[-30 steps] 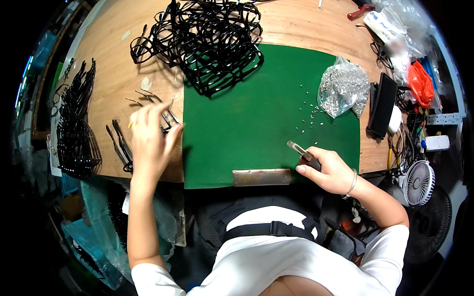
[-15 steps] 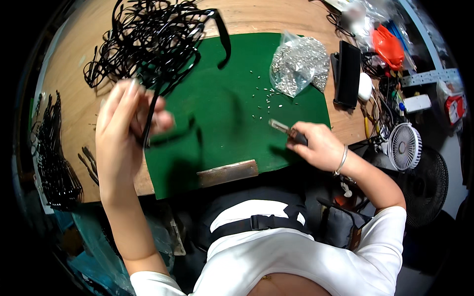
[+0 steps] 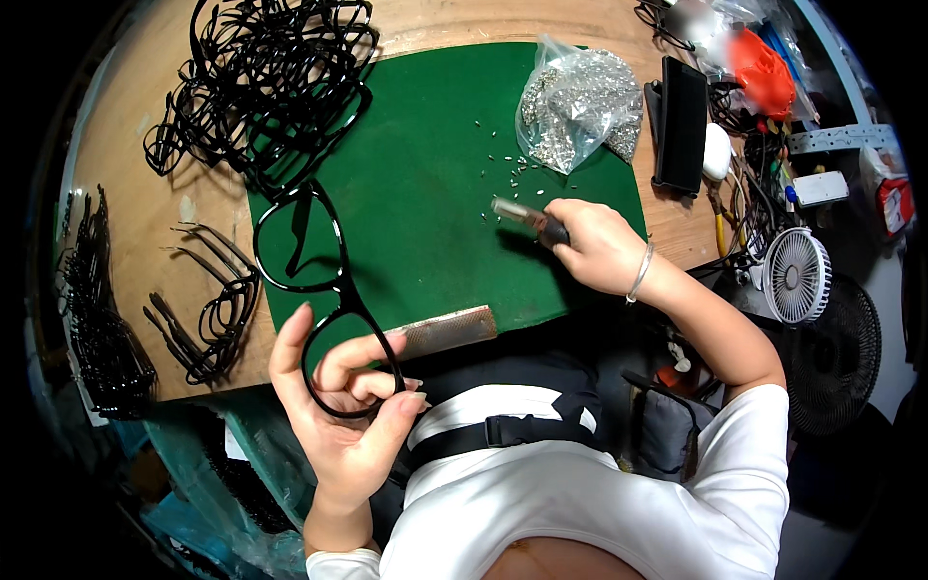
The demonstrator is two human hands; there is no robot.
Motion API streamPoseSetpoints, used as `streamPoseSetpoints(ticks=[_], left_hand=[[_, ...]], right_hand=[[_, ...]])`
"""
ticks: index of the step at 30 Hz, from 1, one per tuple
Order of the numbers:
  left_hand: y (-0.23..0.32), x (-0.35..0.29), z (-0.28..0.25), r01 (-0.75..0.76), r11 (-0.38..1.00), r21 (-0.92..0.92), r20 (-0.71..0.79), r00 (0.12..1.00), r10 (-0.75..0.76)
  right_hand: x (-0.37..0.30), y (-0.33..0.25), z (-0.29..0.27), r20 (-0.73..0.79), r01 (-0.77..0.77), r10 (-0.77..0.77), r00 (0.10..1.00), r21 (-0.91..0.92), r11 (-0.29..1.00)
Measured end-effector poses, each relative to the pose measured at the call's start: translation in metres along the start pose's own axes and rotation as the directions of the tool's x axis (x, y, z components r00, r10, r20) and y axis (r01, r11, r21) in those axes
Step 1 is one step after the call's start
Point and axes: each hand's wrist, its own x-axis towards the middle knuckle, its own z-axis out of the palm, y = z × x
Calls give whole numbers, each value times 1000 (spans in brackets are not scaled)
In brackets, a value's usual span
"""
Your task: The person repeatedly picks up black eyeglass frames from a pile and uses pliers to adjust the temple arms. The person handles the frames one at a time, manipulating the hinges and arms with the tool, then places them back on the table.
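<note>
My left hand (image 3: 338, 440) pinches a black eyeglass frame (image 3: 344, 286) by its lower rim, above the near left edge of the green mat (image 3: 435, 184). The frame has no visible lenses, and one temple folds across the far rim. My right hand (image 3: 601, 249) is closed round a short hand tool (image 3: 522, 214) with a dark handle and a blurred metal tip. That tip points left over the mat, close to scattered small silvery metal pieces (image 3: 515, 172). Beyond my right hand lies a clear plastic bag (image 3: 580, 106) full of such pieces.
A tangled heap of black eyeglass frames (image 3: 261, 87) covers the far left. More frames (image 3: 220, 324) and a dark bundle (image 3: 101, 319) lie on the left. A metal plate (image 3: 447, 333) lines the mat's near edge. At right are a black phone-like case (image 3: 680, 126) and a white fan (image 3: 796, 275).
My left hand has come down toward me with the eyeglass frame, away from the heap. My right hand and its tool have shifted slightly left and farther out.
</note>
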Motion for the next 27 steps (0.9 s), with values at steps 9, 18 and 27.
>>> streamPoseSetpoints(ticks=[9, 18, 27], left_hand=[[-16, 6, 11, -59, 998, 4, 199, 978, 57], [-26, 10, 38, -303, 896, 325, 72, 952, 297], [-22, 11, 34, -234, 931, 279, 104, 971, 213]], right_hand=[[-6, -2, 11, -174, 116, -129, 976, -87, 989], [-37, -91, -4, -136, 197, -144, 980, 712, 674], [-30, -89, -5, 305, -277, -92, 948, 931, 237]])
